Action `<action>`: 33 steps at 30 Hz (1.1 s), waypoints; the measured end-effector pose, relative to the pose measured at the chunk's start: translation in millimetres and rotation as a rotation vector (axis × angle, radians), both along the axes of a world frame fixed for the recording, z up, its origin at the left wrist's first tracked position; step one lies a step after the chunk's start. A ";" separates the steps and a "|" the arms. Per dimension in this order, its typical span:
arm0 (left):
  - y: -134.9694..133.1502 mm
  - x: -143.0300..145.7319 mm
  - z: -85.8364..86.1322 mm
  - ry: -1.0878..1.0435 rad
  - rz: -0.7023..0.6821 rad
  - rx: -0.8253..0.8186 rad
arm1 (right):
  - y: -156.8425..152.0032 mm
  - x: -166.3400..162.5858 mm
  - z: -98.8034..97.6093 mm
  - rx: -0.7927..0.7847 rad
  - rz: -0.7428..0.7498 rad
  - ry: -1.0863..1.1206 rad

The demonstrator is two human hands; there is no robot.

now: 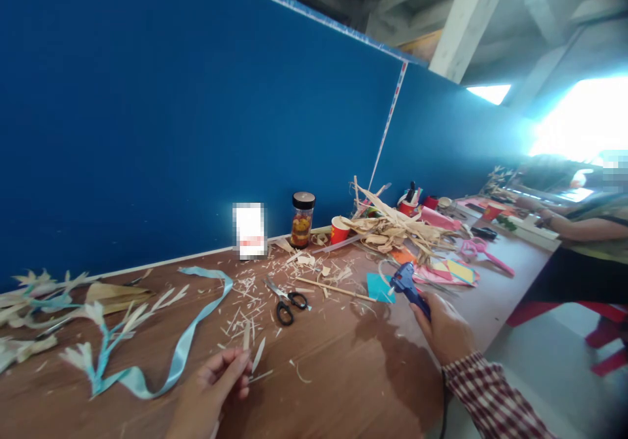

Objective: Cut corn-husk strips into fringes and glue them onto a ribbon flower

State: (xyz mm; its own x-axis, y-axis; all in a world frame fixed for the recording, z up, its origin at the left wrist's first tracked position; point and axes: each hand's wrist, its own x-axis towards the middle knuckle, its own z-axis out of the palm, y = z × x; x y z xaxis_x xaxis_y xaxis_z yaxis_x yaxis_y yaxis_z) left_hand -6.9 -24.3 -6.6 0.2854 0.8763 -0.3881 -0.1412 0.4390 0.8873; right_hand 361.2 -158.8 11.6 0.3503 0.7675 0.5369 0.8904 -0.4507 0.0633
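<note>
My right hand (441, 328) grips a blue hot glue gun (406, 283) by its handle, above the tabletop at the right. Its nozzle points left, over a teal paper square (377, 287). In the lower middle, my left hand (226, 373) pinches a thin pale strip of corn husk (246, 337) between thumb and fingers. A pointed pale husk piece (259, 354) shows right beside those fingers; whether it is also held I cannot tell. Black-handled scissors (285, 303) lie partly spread beyond my left hand, among scattered husk clippings (250, 295).
A light blue ribbon (184, 344) curls from a ribbon-wrapped husk flower stem (103, 347) at left. A lidded jar (303, 220), a red paper cup (339, 231) and a dried husk pile (392, 226) stand along the blue partition (196, 112). Pink scissors (483, 252) and another person (589, 229) are at right.
</note>
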 end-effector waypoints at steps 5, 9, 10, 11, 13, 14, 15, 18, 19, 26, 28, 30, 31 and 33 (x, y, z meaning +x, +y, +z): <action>-0.4 2.1 2.6 0.012 0.014 0.017 | 3.9 3.7 -7.3 0.156 0.053 0.007; 1.2 1.9 0.8 -0.004 0.003 0.006 | 2.3 5.1 -6.4 0.117 0.073 0.054; 0.5 1.8 1.0 -0.016 0.014 -0.013 | 1.7 4.8 -6.1 0.095 0.090 0.070; -1.1 2.1 2.2 -0.029 0.032 -0.041 | 1.2 4.2 -6.0 0.081 0.111 0.086; -6.8 4.9 8.7 -0.057 0.070 -0.114 | 0.6 2.7 -6.7 0.074 0.158 0.119; -10.6 8.3 14.3 -0.069 0.080 -0.151 | 0.6 1.8 -7.5 0.079 0.175 0.134; -14.4 13.6 21.3 -0.082 0.071 -0.179 | 0.9 1.0 -8.3 0.085 0.188 0.149; -21.1 43.0 45.8 -0.096 0.006 -0.161 | 2.6 -1.0 -10.2 0.107 0.210 0.199; -20.1 57.5 52.5 -0.101 -0.029 -0.128 | 3.1 -1.6 -10.2 0.108 0.217 0.215; 18.7 187.4 45.7 -0.256 -0.160 -0.138 | 0.4 -5.6 -2.4 0.120 0.268 0.267; 24.8 216.0 38.0 -0.265 -0.246 -0.149 | -1.8 -5.4 -0.5 0.121 0.284 0.288; 25.4 235.8 32.8 -0.270 -0.336 -0.160 | -3.8 -3.3 0.0 0.138 0.290 0.300; 24.4 242.9 30.9 -0.267 -0.355 -0.159 | -4.6 -1.3 -0.4 0.146 0.286 0.303; 21.7 253.1 27.4 -0.249 -0.370 -0.152 | -6.0 4.6 -1.9 0.163 0.269 0.298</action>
